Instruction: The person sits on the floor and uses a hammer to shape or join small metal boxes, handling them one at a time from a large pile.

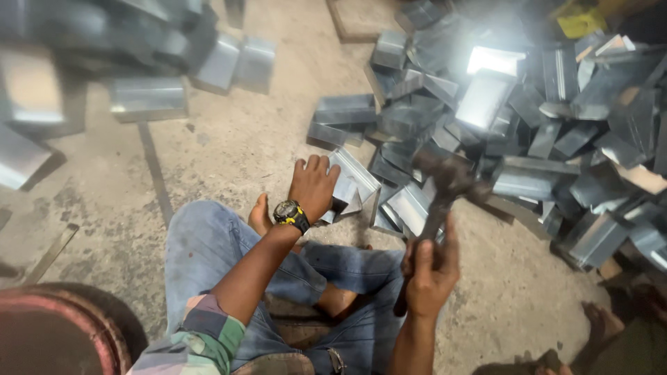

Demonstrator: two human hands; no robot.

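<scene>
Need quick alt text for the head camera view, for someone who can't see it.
Seated cross-legged on a concrete floor, a person presses the left hand on a folded sheet-metal piece while the right hand holds a hammer raised. A heap of similar metal pieces lies ahead.

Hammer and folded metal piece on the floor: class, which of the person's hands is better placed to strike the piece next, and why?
Probably the right hand: it grips the hammer raised above the folded metal piece. The left hand lies on that piece, holding no tool.
</scene>
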